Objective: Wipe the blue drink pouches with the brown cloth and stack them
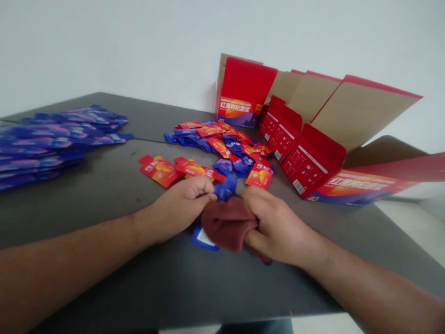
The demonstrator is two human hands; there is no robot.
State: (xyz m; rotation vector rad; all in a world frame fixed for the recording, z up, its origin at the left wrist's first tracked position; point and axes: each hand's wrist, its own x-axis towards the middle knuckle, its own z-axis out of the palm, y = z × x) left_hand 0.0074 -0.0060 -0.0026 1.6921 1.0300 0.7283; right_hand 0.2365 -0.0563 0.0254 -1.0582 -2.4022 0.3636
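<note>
My left hand pinches the top corner of a blue sachet at the middle of the table. In my right hand is a bunched brown cloth, pressed against that sachet and covering most of it. The sachet's blue lower end with a white panel shows under the cloth. Just beyond my hands lie red-orange sachets. A mixed heap of red and blue sachets spreads behind them.
Blue-purple sachets are stacked in overlapping rows at the left of the dark table. Several open red cartons stand along the right and back, among them a back carton and a near carton. A white wall rises behind.
</note>
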